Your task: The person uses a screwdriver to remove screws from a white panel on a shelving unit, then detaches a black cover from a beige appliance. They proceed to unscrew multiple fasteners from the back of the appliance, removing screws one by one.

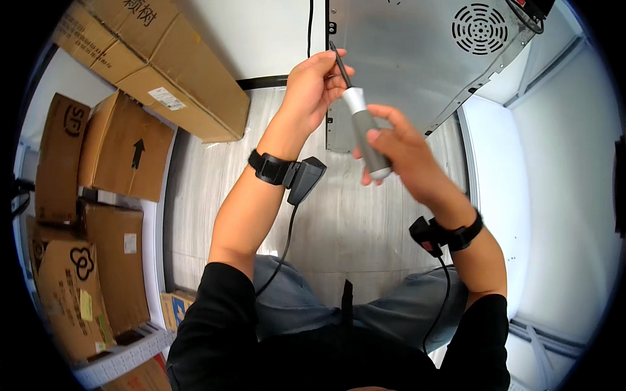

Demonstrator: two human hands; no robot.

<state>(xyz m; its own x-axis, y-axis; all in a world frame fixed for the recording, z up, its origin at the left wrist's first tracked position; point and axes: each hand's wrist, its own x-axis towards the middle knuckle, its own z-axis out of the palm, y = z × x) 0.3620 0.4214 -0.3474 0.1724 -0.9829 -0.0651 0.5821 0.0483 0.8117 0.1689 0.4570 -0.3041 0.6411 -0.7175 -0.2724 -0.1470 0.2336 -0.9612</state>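
My right hand (401, 146) is wrapped round the grey handle of a screwdriver (368, 133), which has a pale collar and a dark shaft. The shaft slants up and to the left, its tip close to the left edge of a grey metal panel (398, 78). My left hand (316, 85) is closed around the shaft near the tip, thumb on one side and curled fingers on the other. Whether a small part also sits between those fingers is hidden.
A tall cardboard box (189, 78) stands at the far left, beside more stacked cartons (127, 146) on a shelf. Round vent slots (480, 29) mark the panel's upper right. A white ledge (492, 169) runs along the right. Cables trail from both wrist straps (274, 168).
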